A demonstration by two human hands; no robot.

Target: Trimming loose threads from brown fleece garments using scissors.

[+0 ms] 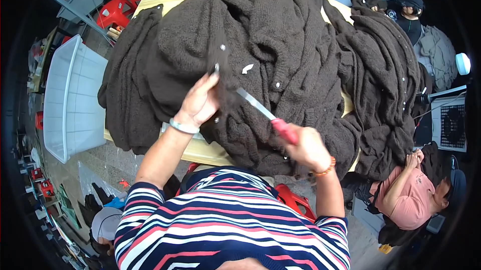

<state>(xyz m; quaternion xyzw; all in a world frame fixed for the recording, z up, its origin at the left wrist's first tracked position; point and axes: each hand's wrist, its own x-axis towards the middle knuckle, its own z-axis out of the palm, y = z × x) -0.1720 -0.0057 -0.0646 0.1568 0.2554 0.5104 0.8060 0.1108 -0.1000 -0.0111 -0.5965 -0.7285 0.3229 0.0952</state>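
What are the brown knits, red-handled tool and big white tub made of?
The brown knits look like matte yarn, maybe wool: they're fuzzy and ribbed. The red-handled tool seems to have a smooth, silvery metal blade and an evenly red, probably plastic handle. The white tub is probably plastic: smooth, molded-looking walls.

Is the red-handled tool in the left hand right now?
No, the right hand grips the red-handled tool, while the left hand is at the brown knitwear.

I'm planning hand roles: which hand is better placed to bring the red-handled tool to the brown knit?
Probably the right hand: it grips the red-handled tool, whose metal end points toward the left hand, which is at the brown knit.
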